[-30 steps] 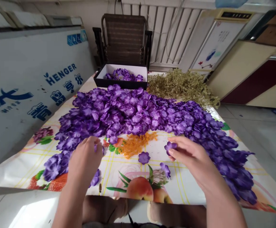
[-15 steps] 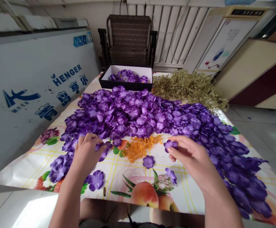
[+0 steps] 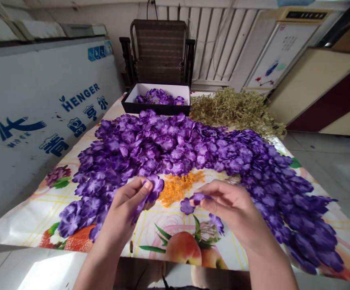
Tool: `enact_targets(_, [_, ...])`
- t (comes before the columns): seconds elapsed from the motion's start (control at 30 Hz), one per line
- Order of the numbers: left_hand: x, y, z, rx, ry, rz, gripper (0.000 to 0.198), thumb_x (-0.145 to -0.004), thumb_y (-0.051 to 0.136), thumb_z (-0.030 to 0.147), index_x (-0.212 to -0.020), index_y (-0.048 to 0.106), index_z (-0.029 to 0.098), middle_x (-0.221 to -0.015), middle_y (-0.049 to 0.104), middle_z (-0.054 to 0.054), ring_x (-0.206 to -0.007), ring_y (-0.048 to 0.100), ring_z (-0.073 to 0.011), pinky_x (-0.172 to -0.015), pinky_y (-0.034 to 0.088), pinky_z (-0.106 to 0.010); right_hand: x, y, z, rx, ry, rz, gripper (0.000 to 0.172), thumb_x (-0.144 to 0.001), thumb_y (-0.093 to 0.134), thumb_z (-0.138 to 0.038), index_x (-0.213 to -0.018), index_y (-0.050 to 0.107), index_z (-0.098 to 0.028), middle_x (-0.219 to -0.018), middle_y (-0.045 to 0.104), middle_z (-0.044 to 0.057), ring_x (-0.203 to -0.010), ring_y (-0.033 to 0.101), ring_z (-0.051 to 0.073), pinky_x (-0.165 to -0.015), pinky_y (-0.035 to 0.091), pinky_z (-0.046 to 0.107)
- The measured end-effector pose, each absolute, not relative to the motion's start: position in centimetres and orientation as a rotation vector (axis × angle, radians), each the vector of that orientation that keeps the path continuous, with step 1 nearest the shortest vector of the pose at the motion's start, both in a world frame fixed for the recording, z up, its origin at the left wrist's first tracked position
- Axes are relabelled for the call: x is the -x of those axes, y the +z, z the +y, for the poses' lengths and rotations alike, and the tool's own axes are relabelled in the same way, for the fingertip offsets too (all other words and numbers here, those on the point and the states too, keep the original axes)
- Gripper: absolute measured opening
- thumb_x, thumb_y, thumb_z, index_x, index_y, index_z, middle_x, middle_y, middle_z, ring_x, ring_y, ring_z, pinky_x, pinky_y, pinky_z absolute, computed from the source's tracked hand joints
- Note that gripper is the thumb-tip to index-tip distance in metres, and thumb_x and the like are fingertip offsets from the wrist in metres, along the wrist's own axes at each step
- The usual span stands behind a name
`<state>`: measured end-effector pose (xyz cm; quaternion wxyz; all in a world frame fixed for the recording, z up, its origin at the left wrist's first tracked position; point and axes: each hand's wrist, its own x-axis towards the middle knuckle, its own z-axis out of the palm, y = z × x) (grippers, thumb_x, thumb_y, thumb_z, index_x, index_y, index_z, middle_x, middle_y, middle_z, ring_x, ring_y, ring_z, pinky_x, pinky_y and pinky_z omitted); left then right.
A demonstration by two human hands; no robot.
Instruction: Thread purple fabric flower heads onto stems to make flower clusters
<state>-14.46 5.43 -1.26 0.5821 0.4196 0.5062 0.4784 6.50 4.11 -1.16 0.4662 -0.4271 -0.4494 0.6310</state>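
Observation:
My left hand (image 3: 129, 201) pinches a purple fabric flower (image 3: 155, 187) between thumb and fingers, just left of the small orange flower centers (image 3: 178, 187). Across from it, my right hand (image 3: 227, 201) is closed on a smaller purple petal piece (image 3: 200, 198) at its fingertips. A loose purple petal piece (image 3: 187, 206) lies on the tablecloth between the hands, close to the right fingertips. Below the right hand rests a purple flower (image 3: 216, 223) with thin pale stems. A large heap of purple petal pieces (image 3: 165, 143) curves around behind both hands and down the right side.
At the far edge stands a black box (image 3: 157, 108) with purple flowers in it. Beside it lies a pile of dry-looking greenish stems (image 3: 235, 110). The fruit-printed tablecloth (image 3: 153, 219) covers the table. A white freezer (image 3: 42, 92) borders the left; a brown chair (image 3: 159, 48) stands behind.
My left hand has moved right and lifted a purple flower from the table's left side. My right hand has shifted slightly left, bringing its petal piece nearer the middle.

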Motion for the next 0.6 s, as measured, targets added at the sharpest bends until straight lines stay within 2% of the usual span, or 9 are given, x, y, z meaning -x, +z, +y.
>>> enact_targets(0.1, [13.6, -1.0, 4.9, -0.812, 1.074, 1.007, 0.033, -0.073, 0.073, 0.034, -0.059, 0.05, 0.016, -0.051, 0.037, 0.007, -0.044, 0.028, -0.0047, -0.043, 0.025, -0.016, -6.0, -0.6, 3.6, 0.796, 1.612, -1.208, 0.009, -0.076, 0.075, -0.017, -0.076, 0.072, -0.026, -0.095, 0.073, 0.0, -0.097, 0.066, 0.017, -0.09, 0.048, 0.032])
enact_targets(0.2, [12.8, -0.9, 4.3, -0.68, 1.026, 0.912, 0.035, -0.075, 0.073, 0.034, -0.06, 0.047, 0.016, -0.048, 0.032, 0.01, -0.042, 0.02, -0.0031, -0.041, 0.023, -0.015, -5.9, -0.1, 2.9, 0.704, 1.666, -1.235, 0.009, -0.079, 0.073, -0.019, -0.08, 0.073, -0.028, -0.106, 0.071, 0.0, -0.107, 0.061, 0.018, -0.096, 0.043, 0.034])
enact_targets(0.3, [12.1, -0.6, 3.6, -0.625, 0.987, 0.89, 0.035, -0.077, 0.072, 0.032, -0.06, 0.046, 0.016, -0.049, 0.03, 0.01, -0.041, 0.019, -0.0023, -0.039, 0.022, -0.014, -6.2, 0.2, 2.1, 0.72, 1.656, -1.222, 0.01, -0.081, 0.072, -0.021, -0.082, 0.073, -0.031, -0.108, 0.071, -0.001, -0.11, 0.06, 0.017, -0.099, 0.041, 0.034])
enact_targets(0.47, [11.1, -0.5, 2.8, -0.62, 0.933, 0.9, 0.031, -0.08, 0.069, 0.035, -0.064, 0.051, 0.016, -0.051, 0.037, 0.008, -0.04, 0.027, -0.0024, -0.038, 0.024, -0.014, -6.8, 0.4, 1.1, 0.745, 1.612, -1.241, 0.009, -0.084, 0.069, -0.022, -0.083, 0.072, -0.031, -0.111, 0.071, -0.001, -0.113, 0.06, 0.018, -0.101, 0.041, 0.035])
enact_targets(0.6, [10.6, -0.7, 2.7, -0.622, 0.925, 0.887, 0.031, -0.08, 0.069, 0.035, -0.064, 0.05, 0.015, -0.052, 0.038, 0.008, -0.041, 0.027, -0.0024, -0.038, 0.024, -0.013, -7.2, 0.4, 1.1, 0.761, 1.577, -1.247, 0.007, -0.083, 0.07, -0.022, -0.083, 0.072, -0.029, -0.11, 0.071, 0.002, -0.107, 0.063, 0.02, -0.098, 0.045, 0.038])
